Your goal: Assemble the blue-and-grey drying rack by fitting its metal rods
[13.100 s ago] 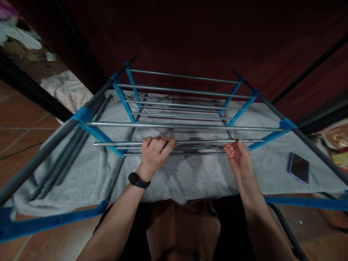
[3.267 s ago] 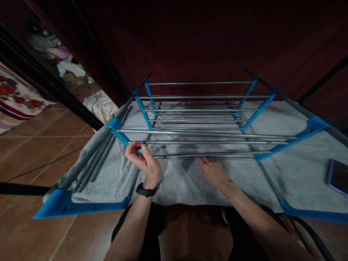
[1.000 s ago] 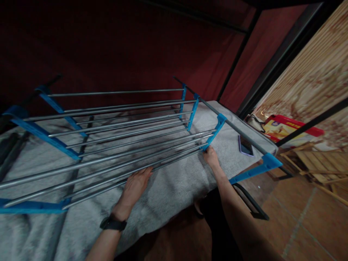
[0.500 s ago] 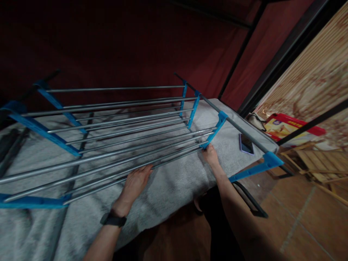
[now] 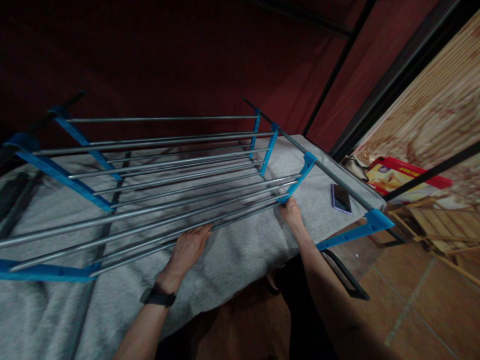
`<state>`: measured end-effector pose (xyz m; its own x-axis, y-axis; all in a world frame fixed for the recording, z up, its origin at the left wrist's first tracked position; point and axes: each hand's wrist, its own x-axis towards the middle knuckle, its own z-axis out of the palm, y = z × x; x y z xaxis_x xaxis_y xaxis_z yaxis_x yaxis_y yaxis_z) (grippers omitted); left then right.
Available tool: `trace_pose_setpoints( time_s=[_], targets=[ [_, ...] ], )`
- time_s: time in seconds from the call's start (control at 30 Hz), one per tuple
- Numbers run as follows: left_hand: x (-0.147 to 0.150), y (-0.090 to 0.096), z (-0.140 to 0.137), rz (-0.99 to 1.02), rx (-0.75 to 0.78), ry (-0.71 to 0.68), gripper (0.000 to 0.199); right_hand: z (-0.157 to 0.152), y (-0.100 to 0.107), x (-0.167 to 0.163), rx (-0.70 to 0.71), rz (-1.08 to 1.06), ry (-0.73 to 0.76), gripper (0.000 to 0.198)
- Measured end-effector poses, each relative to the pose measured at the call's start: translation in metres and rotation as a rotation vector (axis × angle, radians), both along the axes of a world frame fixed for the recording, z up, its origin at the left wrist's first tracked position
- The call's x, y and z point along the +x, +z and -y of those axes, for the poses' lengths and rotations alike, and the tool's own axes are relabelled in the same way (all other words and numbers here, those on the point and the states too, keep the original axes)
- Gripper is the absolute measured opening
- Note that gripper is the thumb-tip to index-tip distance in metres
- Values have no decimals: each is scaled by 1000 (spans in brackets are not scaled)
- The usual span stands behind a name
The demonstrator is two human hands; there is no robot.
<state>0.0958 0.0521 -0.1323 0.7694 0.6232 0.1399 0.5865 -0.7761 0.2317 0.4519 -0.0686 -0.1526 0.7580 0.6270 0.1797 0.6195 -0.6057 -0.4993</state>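
A shoe rack (image 5: 176,203) of grey metal tubes and blue plastic brackets lies on its side on a grey cloth. My left hand (image 5: 192,244), with a dark watch on the wrist, is closed round the nearest tubes at mid-length; its fingertips are partly hidden. At the right end, my right hand (image 5: 291,212) grips the lower tip of a blue bracket (image 5: 299,176), where the tubes meet it. A dark upright pole (image 5: 333,176) runs through the brackets on that side. Nearer to me on the same pole, another blue bracket (image 5: 360,232) sticks out with no tubes in it.
A phone (image 5: 341,199) lies on the grey cloth (image 5: 243,255) to the right of the rack. Beyond the edge are a red and yellow box (image 5: 403,175) and a wooden slatted piece (image 5: 438,225). A dark red curtain (image 5: 168,60) hangs behind.
The view has shifted slightly. Both hands keep the same places on the rack, and the rack looks the same.
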Motion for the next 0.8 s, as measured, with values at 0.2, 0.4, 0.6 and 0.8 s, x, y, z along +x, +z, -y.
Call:
trace_pose_setpoints(
  time_s=[0.2, 0.4, 0.6, 0.8],
  targets=[
    [-1, -3, -1, 9, -21, -2, 40, 0, 2, -1, -12, 0, -6, 28],
    [0, -2, -1, -2, -24, -6, 42, 0, 3, -2, -29, 2, -12, 28],
    [0, 1, 0, -5, -43, 17, 39, -1, 2, -1, -40, -3, -11, 28],
    [0, 0, -1, -18, -61, 43, 40, -1, 2, -1, -20, 4, 5, 30]
  ],
)
